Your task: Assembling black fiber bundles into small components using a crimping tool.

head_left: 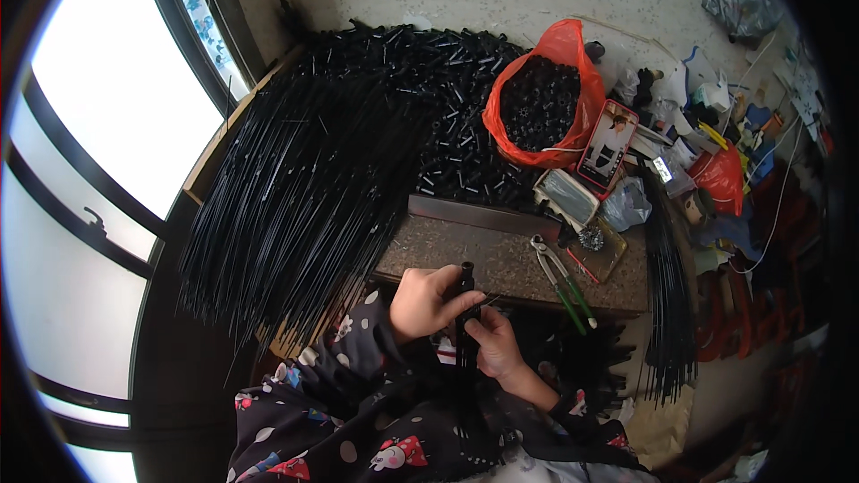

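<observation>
I see one black tube point(466, 273) at six o'clock, left hand point(429, 302) gripping it, right hand point(499, 349) pinching lower | I judge it in progress; finished count: cannot tell | seemingly left: heaped short tubes point(447, 130) at twelve, long rods point(295, 188) at ten

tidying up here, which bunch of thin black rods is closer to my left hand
The wide left bunch, its edge close to your left hand; the narrow bunch lies far right, past the pliers.
</observation>
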### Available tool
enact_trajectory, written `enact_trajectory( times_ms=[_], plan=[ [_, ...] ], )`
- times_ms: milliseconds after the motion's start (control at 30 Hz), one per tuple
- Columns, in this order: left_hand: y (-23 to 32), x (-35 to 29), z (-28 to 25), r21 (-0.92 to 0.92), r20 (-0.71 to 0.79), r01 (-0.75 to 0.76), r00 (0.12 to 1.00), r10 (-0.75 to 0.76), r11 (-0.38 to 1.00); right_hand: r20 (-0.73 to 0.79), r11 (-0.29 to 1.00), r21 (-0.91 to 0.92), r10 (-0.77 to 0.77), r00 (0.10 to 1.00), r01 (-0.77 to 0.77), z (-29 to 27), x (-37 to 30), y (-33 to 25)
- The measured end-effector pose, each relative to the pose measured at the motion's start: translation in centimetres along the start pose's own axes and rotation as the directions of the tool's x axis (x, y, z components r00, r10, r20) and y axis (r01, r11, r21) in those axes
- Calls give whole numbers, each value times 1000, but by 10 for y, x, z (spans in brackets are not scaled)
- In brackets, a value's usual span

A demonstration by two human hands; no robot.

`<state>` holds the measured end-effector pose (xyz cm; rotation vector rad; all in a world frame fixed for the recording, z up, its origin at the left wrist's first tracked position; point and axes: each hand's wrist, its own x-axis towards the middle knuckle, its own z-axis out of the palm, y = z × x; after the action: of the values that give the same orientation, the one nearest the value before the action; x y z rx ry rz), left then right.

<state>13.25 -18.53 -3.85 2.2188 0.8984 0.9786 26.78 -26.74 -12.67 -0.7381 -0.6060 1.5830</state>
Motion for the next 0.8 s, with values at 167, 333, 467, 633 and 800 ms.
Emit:
enact_trajectory(
  times_ms=[167, 333, 467, 633, 800],
  plan=[
    [-5, -3, -2, -157, 95, 148, 986, -134, 976, 17, 1000, -12, 0, 1000, 1, 8, -2, -4],
    [-19, -13, 6, -657, 232, 361, 932, -278, 662, 33, 998, -53, -18, 999, 20, 10, -3, -5],
    [-24, -19, 8, -728, 240, 259, 964, -118, 635, 0, 996, -69, -64, 998, 64, 5, -3, -5],
    [-19, -28, 11, -547, 106, 97, 993, -46, 832, -12, 999, -25, -47, 999, 47, -7, 0, -3],
    [-35, -30, 22, -607, -12, 15, 1000, -27, 795, -6, 996, -44, -84, 996, 83, -18, 3, 4]
  ],
)
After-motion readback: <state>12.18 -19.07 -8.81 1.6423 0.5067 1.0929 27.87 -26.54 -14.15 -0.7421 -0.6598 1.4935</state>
